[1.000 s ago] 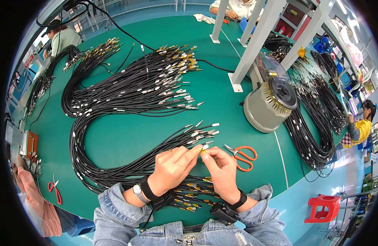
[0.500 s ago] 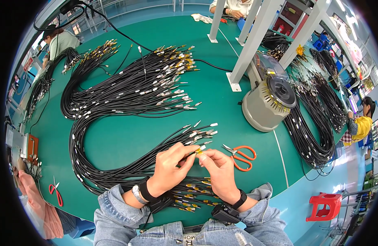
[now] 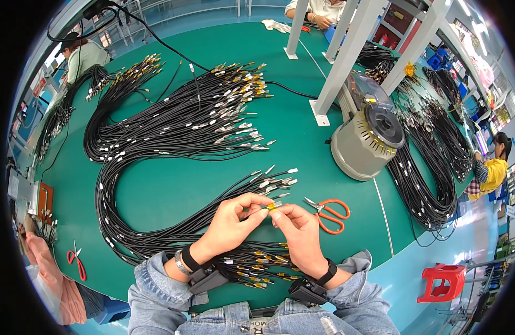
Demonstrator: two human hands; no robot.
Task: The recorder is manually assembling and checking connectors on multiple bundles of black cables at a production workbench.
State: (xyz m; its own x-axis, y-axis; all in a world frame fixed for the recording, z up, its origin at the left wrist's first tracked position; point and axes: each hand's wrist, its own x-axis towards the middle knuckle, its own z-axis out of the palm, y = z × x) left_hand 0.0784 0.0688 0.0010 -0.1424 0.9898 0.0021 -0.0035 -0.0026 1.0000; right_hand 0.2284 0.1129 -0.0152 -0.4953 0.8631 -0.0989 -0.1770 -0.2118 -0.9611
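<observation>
My left hand [image 3: 230,224] and my right hand [image 3: 300,228] meet over the near part of the table. Between their fingertips is a small piece of yellow tape [image 3: 272,206] at the end of a black cable. The left thumb and forefinger pinch the cable end, while the right thumb and forefinger press on the tape. Much of that cable is hidden by my fingers. Under and beside my hands lies a bundle of black cables [image 3: 151,237], bent in a wide curve. Some of its near ends carry yellow tape [image 3: 262,260]; farther ends have white labels [image 3: 292,171].
Orange-handled scissors [image 3: 328,214] lie right of my hands. Beyond them a round grey tape dispenser [image 3: 362,146] stands by metal posts [image 3: 347,58]. A larger cable bundle [image 3: 173,120] covers the far left. Red scissors [image 3: 76,262] rest near the left edge. Co-workers [image 3: 89,58] sit around the table.
My left hand has turned slightly, its fingers curling in closer to the cable end. My right hand stays nearly in place, and the yellow tape shows more plainly between the fingertips.
</observation>
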